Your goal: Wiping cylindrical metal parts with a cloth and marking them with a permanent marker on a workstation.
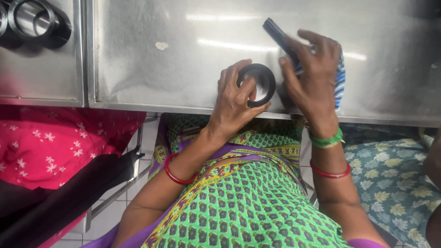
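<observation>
- I can't see all of the striped blue cloth point(340, 82): my right hand point(312, 78) lies over most of it, and only a strip shows at the hand's 3 o'clock side.
- A dark slim bar point(275, 31) sticks out from under that hand toward 11 o'clock; its lower end is hidden and I can't tell what it is.
- At the picture's 10 o'clock corner, stacked metal rings point(34, 20) are cut by the edge.
- No labels or packages show; the steel table point(183, 55) is hazy with glare streaks and has one pale fleck point(161, 45) at 11 o'clock.
- Left hand point(236, 101): fingers curled and clamped on the black ring point(262, 82), thumb across its lower rim.
- That ring is round, matte black and hollow, with steel showing through the hole. It sits near the table's front edge at centre frame, tilted up in the grip.
- Right hand: fingers spread, pressed flat on the cloth, just beside the ring at its 3 o'clock.
- Neighbours' clothing, pink at 8 o'clock and teal floral at 4 o'clock, is cut off.
</observation>
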